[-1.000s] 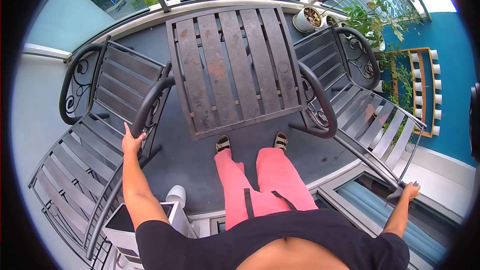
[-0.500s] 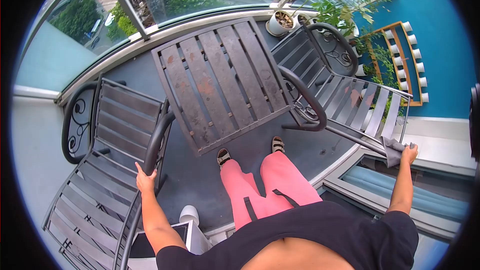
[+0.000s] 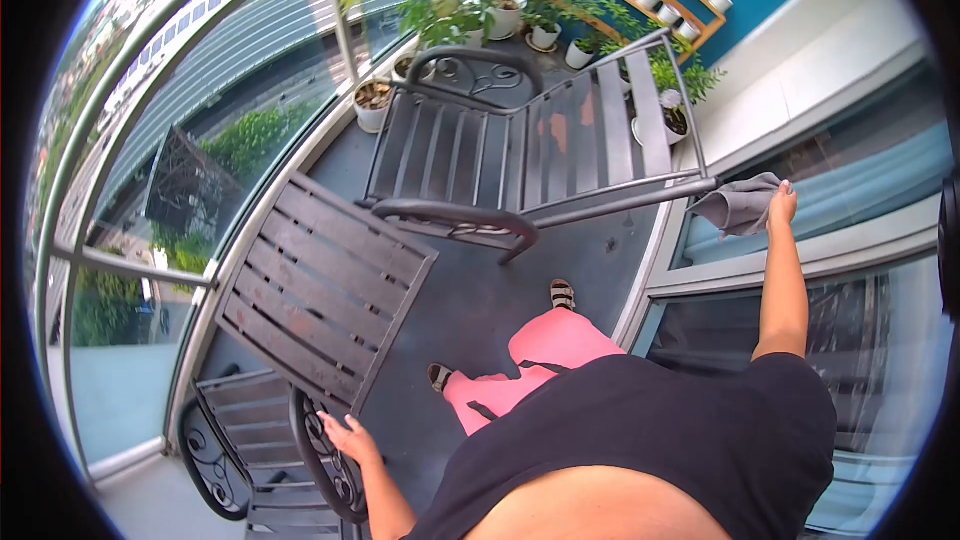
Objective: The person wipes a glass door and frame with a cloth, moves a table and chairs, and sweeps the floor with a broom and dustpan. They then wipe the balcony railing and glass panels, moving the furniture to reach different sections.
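Right grip (image 3: 783, 206) clamped on gray cloth (image 3: 738, 206), right of frame; left grip (image 3: 350, 438), fingers apart, beside chair armrest (image 3: 303, 435), lower left.

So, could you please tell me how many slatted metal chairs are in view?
2: one chair at upper centre, near the grey cloth in the right hand; the other chair at lower left, beside the left hand, partly cut off.

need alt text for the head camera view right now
A person's right hand holds a gray cloth beside a slatted metal chair on a balcony. The open left hand is near a second chair; a slatted table and potted plants are also visible.
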{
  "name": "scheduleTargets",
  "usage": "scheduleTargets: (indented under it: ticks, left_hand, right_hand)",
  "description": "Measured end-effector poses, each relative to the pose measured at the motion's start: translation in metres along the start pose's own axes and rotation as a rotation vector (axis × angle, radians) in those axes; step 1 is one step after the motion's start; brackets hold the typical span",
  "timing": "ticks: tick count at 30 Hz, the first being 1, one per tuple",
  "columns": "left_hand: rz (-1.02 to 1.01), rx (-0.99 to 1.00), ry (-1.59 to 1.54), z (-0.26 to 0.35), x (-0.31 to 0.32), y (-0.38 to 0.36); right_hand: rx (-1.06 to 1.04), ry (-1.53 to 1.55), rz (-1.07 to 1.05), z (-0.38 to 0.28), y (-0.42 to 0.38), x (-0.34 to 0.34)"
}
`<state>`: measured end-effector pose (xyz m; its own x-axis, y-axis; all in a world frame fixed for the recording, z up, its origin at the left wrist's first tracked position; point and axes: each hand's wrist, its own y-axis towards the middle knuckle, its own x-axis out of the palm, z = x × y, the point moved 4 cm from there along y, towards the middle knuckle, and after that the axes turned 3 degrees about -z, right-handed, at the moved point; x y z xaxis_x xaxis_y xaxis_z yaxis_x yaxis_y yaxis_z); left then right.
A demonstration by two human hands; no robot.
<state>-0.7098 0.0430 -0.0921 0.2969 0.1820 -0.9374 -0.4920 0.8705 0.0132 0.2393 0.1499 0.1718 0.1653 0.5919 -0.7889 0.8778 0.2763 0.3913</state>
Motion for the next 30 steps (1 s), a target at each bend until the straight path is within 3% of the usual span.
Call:
scheduleTargets:
  ticks: [2, 6, 10, 12, 15, 17, 18, 19, 20, 21, 22, 24, 26, 27, 28, 29, 30]
  left_hand:
    - [-0.094, 0.09, -0.199, 0.095, 0.032, 0.009]
    - [-0.175, 0.332, -0.409, 0.329, 0.078, 0.022]
    - [-0.295, 0.518, -0.596, 0.554, 0.112, 0.018]
    - [-0.344, 0.61, -0.703, 0.65, 0.123, 0.009]
    - [-0.434, 0.647, -0.789, 0.759, 0.138, -0.005]
    - [-0.492, 0.686, -0.835, 0.816, 0.149, -0.013]
    - [-0.515, 0.715, -0.835, 0.836, 0.157, -0.012]
    - [-0.519, 0.74, -0.826, 0.857, 0.162, -0.011]
    - [-0.527, 0.735, -0.845, 0.874, 0.17, -0.009]
    - [-0.526, 0.748, -0.841, 0.891, 0.181, -0.003]
    - [-0.52, 0.752, -0.835, 0.906, 0.187, -0.002]
    - [-0.486, 0.807, -0.844, 0.942, 0.19, -0.003]
    - [-0.369, 0.886, -0.803, 0.993, 0.177, -0.013]
    - [-0.501, 0.911, -0.912, 1.016, 0.184, -0.02]
    - [-0.62, 0.938, -1.025, 1.044, 0.192, -0.026]
    - [-0.906, 0.841, -1.083, 1.081, 0.202, -0.045]
    - [-1.204, 0.705, -1.107, 1.111, 0.208, -0.074]
  right_hand:
    - [0.505, 0.657, -0.079, 0.056, 0.01, 0.018]
    - [0.848, 1.152, -0.451, 0.125, 0.03, 0.065]
    - [0.756, 1.493, -0.654, 0.115, 0.088, 0.072]
    - [0.571, 1.767, -0.795, 0.091, 0.128, 0.035]
    - [0.221, 2.045, -0.866, 0.087, 0.172, 0.033]
    - [0.123, 1.978, -0.866, 0.054, 0.189, 0.058]
    - [0.055, 1.773, -0.83, 0.037, 0.199, 0.073]
    - [-0.156, 1.329, -0.76, 0.022, 0.21, 0.086]
    - [-0.5, 0.595, -0.59, 0.006, 0.226, 0.093]
    - [-0.695, 0.206, -0.487, -0.01, 0.23, 0.105]
    - [-0.778, 0.083, -0.491, -0.021, 0.24, 0.121]
    - [-0.72, 0.512, -0.485, -0.02, 0.26, 0.152]
    - [-0.153, 1.315, -1.045, -0.032, 0.283, 0.189]
    - [-0.166, 1.31, -1.056, -0.039, 0.297, 0.2]
    - [-0.472, 1.077, -0.957, -0.053, 0.316, 0.208]
    - [-0.765, 0.829, -0.846, -0.067, 0.335, 0.217]
    - [-0.882, 0.832, -0.82, -0.079, 0.336, 0.229]
